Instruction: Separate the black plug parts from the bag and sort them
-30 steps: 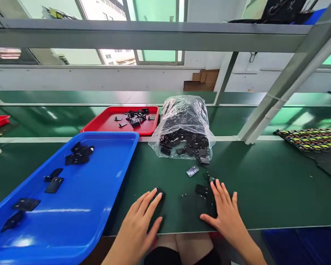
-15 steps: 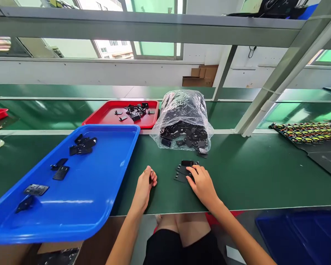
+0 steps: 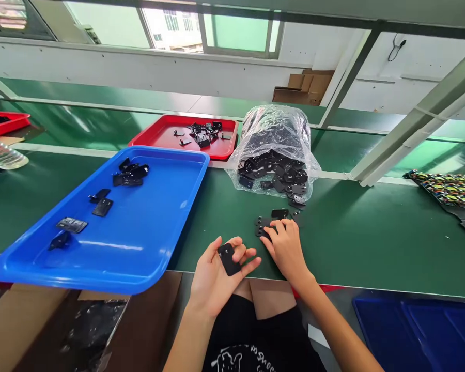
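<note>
In the head view my left hand [image 3: 217, 274] is turned palm up just past the table's front edge. A small black rectangular plate [image 3: 229, 259] with rounded corners lies across its palm, held by the curled fingers. To the right, my right hand [image 3: 289, 245] reaches down to the tabletop. Its bent fingers and thumb close on a black plate [image 3: 260, 227] with small studs along one side; the fingertips partly hide it. Another black plate [image 3: 280, 213] lies just behind those fingers. Beyond is a clear plastic bag [image 3: 279, 121], its mouth facing me, full of black parts [image 3: 273, 173].
A blue tray [image 3: 158, 206] with several black plates takes up the table's left side. Behind it stands a red tray [image 3: 155, 135] holding small black parts. A metal post [image 3: 406, 126] rises at the right, near a colourful bundle [image 3: 449, 188]. An open cardboard box [image 3: 27, 320] sits below left.
My left hand has turned palm up and opened out, showing the black plate in it. My right hand stays at the plates, which have shifted slightly. The view has tilted downward.
</note>
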Available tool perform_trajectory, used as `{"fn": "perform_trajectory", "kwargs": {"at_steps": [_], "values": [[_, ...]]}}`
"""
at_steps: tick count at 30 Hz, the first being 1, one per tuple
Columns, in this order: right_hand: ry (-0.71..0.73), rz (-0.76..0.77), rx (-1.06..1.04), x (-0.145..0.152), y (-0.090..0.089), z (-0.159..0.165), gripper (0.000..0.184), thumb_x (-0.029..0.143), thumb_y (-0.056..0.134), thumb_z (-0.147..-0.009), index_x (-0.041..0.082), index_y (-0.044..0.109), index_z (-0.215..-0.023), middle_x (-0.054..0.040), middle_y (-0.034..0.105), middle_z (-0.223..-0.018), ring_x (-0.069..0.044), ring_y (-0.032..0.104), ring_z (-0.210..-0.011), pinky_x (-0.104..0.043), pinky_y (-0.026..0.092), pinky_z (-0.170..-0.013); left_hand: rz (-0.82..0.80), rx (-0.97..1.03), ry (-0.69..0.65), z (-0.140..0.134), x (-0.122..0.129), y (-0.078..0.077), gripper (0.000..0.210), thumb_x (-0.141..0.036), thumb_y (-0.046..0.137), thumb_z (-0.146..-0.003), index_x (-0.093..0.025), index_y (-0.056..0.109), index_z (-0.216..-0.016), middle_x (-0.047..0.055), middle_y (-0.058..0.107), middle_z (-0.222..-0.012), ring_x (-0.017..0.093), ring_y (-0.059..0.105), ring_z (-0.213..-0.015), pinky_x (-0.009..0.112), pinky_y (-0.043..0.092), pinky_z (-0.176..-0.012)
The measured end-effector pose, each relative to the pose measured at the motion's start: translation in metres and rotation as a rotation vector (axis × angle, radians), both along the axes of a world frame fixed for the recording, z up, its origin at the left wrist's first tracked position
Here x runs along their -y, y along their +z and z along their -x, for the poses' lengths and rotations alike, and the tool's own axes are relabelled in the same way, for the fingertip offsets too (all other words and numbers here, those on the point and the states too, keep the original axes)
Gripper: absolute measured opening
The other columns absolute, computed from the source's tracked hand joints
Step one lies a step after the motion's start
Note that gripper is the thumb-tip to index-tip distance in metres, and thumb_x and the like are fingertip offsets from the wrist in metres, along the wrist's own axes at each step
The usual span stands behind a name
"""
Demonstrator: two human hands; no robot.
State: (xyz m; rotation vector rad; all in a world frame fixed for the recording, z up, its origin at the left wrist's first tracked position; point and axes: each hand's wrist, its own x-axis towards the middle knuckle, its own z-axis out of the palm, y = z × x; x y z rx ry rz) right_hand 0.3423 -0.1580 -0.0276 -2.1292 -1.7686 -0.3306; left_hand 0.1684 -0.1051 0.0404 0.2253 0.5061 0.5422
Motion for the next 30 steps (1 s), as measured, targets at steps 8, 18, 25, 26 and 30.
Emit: {"fn": "perform_trajectory", "kwargs": {"at_steps": [8, 18, 25, 26, 30], "values": [[0.000, -0.477, -0.242, 0.030, 0.029, 0.003, 0.015, 0.017, 0.054, -0.092, 0.018, 0.067, -0.084, -0.0046, 0.068, -0.081, -0.016, 0.063, -0.072, -0.028, 0.050, -0.068, 0.034, 0.158, -0.104, -0.001, 0.016, -0.002, 0.055, -0.041, 0.031, -0.098, -0.002, 0.050, -0.132, 0.019, 0.049, -0.141, 0.030, 0.043, -0.133, 0.043, 0.027, -0.114], [0.227, -0.422, -0.573, 0.063, 0.050, 0.031, 0.014, 0.014, 0.057, -0.089, 0.022, 0.068, -0.090, -0.0034, 0.066, -0.080, -0.016, 0.062, -0.074, -0.029, 0.052, -0.065, 0.033, 0.161, -0.185, -0.023, 0.027, -0.009, 0.052, -0.039, 0.030, -0.098, -0.005, 0.055, -0.128, 0.017, 0.052, -0.138, 0.029, 0.047, -0.130, 0.044, 0.030, -0.112], [-0.019, -0.135, -0.354, 0.013, 0.023, -0.027, 0.026, 0.025, 0.055, -0.091, 0.014, 0.064, -0.112, -0.0117, 0.063, -0.101, -0.026, 0.053, -0.096, -0.039, 0.046, -0.078, 0.051, 0.099, -0.164, -0.010, 0.021, -0.018, 0.050, -0.038, 0.036, -0.097, -0.005, 0.054, -0.129, 0.019, 0.054, -0.136, 0.033, 0.059, -0.116, 0.044, 0.043, -0.100], [-0.030, -0.048, -0.239, 0.004, 0.019, -0.030, 0.030, 0.026, 0.055, -0.090, 0.012, 0.063, -0.116, -0.0145, 0.062, -0.105, -0.028, 0.050, -0.099, -0.041, 0.043, -0.080, 0.042, 0.104, -0.156, -0.008, 0.021, -0.017, 0.049, -0.038, 0.036, -0.096, -0.005, 0.055, -0.128, 0.020, 0.055, -0.135, 0.033, 0.061, -0.113, 0.043, 0.045, -0.097], [-0.055, 0.122, -0.015, -0.016, 0.009, -0.026, 0.023, 0.027, 0.054, -0.091, 0.012, 0.065, -0.104, -0.0164, 0.059, -0.109, -0.032, 0.044, -0.102, -0.044, 0.035, -0.081, 0.063, 0.173, -0.133, -0.001, 0.021, -0.012, 0.047, -0.039, 0.037, -0.095, -0.006, 0.061, -0.118, 0.021, 0.060, -0.127, 0.033, 0.061, -0.114, 0.043, 0.047, -0.094]]}}
